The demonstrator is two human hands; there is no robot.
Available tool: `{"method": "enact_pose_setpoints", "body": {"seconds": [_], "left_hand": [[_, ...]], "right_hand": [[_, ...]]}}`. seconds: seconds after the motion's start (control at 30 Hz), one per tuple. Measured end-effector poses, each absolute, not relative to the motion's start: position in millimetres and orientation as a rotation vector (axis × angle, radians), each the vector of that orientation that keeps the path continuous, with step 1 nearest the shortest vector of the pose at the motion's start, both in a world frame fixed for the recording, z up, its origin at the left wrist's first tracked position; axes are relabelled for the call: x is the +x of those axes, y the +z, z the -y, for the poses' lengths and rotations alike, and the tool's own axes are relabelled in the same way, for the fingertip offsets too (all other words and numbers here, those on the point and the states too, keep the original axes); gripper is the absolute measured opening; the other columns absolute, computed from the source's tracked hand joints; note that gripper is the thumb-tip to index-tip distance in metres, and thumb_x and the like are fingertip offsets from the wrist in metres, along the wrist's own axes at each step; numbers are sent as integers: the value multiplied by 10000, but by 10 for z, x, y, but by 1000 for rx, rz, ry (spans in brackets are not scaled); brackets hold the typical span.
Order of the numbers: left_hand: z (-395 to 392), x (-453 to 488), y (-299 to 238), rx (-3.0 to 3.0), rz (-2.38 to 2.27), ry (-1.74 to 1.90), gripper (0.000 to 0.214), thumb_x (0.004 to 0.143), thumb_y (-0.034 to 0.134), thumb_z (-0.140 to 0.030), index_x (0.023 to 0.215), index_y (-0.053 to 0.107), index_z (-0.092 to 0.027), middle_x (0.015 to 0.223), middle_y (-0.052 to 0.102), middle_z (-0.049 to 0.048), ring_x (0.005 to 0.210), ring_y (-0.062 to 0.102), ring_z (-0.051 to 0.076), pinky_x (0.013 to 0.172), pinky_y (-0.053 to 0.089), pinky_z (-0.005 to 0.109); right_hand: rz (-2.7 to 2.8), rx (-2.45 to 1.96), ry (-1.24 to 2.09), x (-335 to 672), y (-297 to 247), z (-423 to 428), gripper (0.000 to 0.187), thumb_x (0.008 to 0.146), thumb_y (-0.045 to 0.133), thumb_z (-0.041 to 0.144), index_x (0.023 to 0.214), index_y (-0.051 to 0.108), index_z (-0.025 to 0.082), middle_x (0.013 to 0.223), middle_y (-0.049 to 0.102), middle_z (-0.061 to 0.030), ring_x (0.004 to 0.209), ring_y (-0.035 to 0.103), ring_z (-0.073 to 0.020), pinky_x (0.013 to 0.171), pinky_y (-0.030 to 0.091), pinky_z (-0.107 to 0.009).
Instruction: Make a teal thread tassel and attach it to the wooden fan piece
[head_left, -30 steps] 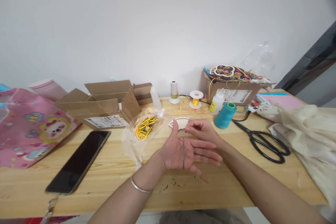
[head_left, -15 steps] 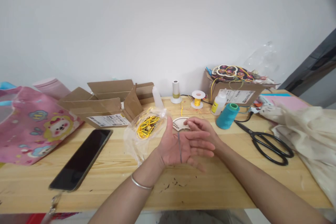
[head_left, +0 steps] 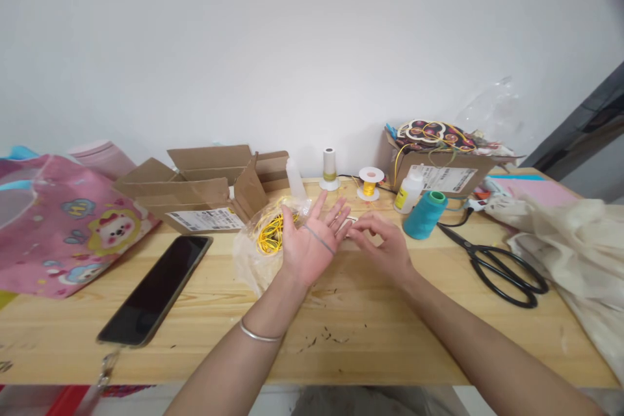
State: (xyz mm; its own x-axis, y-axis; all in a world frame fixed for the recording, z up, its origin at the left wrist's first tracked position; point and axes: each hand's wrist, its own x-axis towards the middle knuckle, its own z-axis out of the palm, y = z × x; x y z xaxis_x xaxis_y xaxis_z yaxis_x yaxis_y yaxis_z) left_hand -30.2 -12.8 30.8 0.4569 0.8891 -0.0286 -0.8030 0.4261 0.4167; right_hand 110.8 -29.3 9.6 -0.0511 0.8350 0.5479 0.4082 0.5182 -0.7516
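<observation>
My left hand is raised palm up over the wooden table, fingers spread, with a thin dark thread lying across the palm. My right hand rests on the table just right of it, fingertips pinched near the left fingers; what they pinch is too small to name. A clear plastic bag with yellow cord lies just left of the left hand. The small wooden fan-shaped piece is mostly hidden behind my hands.
A black phone lies at the left, beside a pink cartoon bag and open cardboard boxes. A teal thread cone, glue bottle, spools, black scissors, cream cloth and a filled box sit right.
My left hand turned and rose, its fingers now pointing away instead of rightward, the thread still across the palm. My right hand slid down beside it. The camera view shifted slightly.
</observation>
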Motion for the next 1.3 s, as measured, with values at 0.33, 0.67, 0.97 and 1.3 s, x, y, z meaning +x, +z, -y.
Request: {"method": "enact_pose_setpoints", "body": {"seconds": [0.33,0.67,0.97,1.3], "left_hand": [[266,-151,302,475,-330,1000,732,734,231,-671,1285,347,-204,1241,475,106,1096,465,210,946,302,334],[276,-104,252,554,-409,1034,671,785,209,-611,1262,394,-176,1245,482,91,1215,344,193,1015,214,306],[278,-88,180,589,-388,1019,660,796,240,-587,1228,439,-129,1244,483,102,1233,316,198,1030,178,296],[197,-201,341,356,-302,1043,731,718,272,-677,1258,379,-197,1261,447,134,1152,424,234,922,341,357]], "right_hand": [[1907,-1162,192,1005,109,379,145,656,629,328,668,614,184,699,612,-36,701,524,-169,634,365,-296],[1878,-1132,211,939,36,390,126,699,547,210,582,591,195,643,610,-15,655,519,-145,641,372,-287],[1816,-1137,331,923,23,389,125,691,560,201,570,588,185,628,594,-21,647,511,-144,649,384,-289],[1477,-1193,587,1082,118,358,252,802,452,324,636,573,178,584,513,3,544,419,-106,533,340,-235]]}}
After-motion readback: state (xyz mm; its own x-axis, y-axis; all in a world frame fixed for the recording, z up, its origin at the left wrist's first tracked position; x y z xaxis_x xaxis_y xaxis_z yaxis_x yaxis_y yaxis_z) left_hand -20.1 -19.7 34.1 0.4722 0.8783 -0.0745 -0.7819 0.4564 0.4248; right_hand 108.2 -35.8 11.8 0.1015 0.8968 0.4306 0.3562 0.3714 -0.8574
